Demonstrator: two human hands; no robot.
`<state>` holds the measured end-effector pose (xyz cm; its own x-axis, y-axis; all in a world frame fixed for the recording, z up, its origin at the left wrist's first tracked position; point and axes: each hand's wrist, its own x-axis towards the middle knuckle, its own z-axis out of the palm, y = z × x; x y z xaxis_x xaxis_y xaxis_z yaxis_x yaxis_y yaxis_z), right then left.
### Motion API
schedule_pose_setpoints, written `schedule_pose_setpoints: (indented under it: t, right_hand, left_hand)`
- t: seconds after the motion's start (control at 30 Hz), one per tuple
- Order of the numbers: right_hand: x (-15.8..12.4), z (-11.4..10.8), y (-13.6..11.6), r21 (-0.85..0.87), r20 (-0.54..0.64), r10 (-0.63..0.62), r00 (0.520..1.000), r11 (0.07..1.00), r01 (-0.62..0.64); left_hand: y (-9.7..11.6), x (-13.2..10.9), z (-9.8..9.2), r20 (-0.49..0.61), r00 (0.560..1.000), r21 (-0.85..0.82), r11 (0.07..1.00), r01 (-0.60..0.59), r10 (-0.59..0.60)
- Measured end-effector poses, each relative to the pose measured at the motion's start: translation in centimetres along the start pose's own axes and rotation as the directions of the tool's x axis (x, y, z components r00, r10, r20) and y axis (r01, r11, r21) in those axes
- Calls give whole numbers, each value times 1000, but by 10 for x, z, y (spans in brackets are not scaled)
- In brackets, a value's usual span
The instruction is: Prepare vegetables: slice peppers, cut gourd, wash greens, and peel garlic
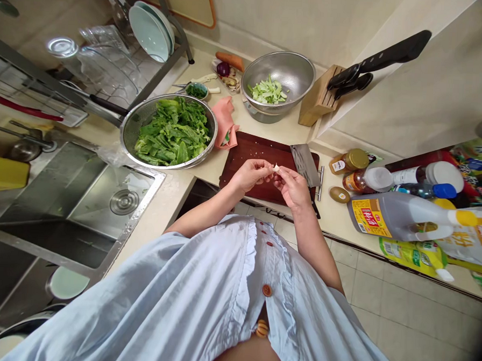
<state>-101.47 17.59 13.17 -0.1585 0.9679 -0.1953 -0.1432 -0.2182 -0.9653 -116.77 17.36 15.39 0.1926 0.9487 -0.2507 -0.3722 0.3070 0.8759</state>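
Note:
My left hand [247, 175] and my right hand [293, 187] meet above a dark reddish-brown wooden cutting board [246, 148]. Their fingertips together pinch a small white piece, likely a garlic clove [276, 168]. Small pale bits are scattered on the board. A steel cleaver [305, 165] lies at the board's right end, just beyond my right hand. A steel bowl of washed leafy greens [173, 133] stands left of the board, and a steel bowl holding chopped pale green stalks [276, 85] stands behind it.
A pink cloth [224, 123] lies by the board. Behind it are a carrot [230, 60], a red onion [223, 68] and a small bowl [197, 91]. A knife block [318, 95] stands at the back. Left is a steel sink [74, 204]; right, several bottles and jars [401, 216].

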Motion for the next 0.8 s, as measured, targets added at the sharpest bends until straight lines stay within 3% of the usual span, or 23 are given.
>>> schedule_pose_setpoints:
  t: [0.2,0.33,0.6,0.8]
  right_hand:
    - [1,0,-8,288,42,112,993,950,-120]
    - [0,2,-13,386,47,177,983,905,-181]
    - [-4,9,-16,347,-44,135,990,931,-111]
    - [-9,13,-14,176,-98,-23,995,984,40]
  left_hand:
    - [-1,-1,0,-10,1000,7,1000,2,-2]
    - [0,-1,0,-39,999,2,1000,-28,28]
    - [-1,-3,2,-78,991,21,994,-109,111]
    - [0,-5,5,-82,992,42,995,-91,95]
